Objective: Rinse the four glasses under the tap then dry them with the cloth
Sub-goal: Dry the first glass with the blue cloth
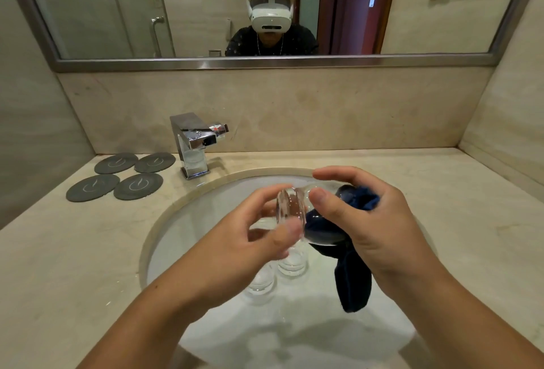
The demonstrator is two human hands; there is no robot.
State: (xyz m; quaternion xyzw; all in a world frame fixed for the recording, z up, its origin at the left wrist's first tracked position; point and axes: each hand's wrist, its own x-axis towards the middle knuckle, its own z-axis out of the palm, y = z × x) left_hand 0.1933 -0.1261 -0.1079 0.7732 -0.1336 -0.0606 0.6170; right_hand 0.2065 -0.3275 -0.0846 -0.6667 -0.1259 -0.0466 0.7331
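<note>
Two hands work over the sink, both on one glass [290, 206]. The left hand [244, 242] pinches the thick base end, thumb low and fingers curled over the top. The right hand [374, 221] is wrapped round the mouth end, thumb and forefinger on the glass wall. Its palm and other fingers bunch the dark blue cloth [354, 277].

The glass lies on its side in the air above the basin, base at 9 o'clock and mouth at 3 o'clock. The cloth is stuffed into the mouth and part of it shows through the clear wall. Another bit pokes out at the right hand's 12 o'clock, and a long tail hangs down at its 6 o'clock. Cannot tell if the tail touches the basin.

At 6 o'clock from the held glass, two more stand upright in the sink basin [203, 221]. These are the left standing glass [260, 282] and the right standing glass [292, 264]. They are just beside each other, tops partly hidden by the left hand.

A square chrome tap [194, 139] stands at 11 o'clock from the held glass, at the basin rim. Four grey round coasters [117, 176] lie at 10 o'clock past the tap, two by two, flat on the beige counter [73, 251]. The mirror [117, 0] at 12 o'clock shows the person in a white headset [270, 17].
</note>
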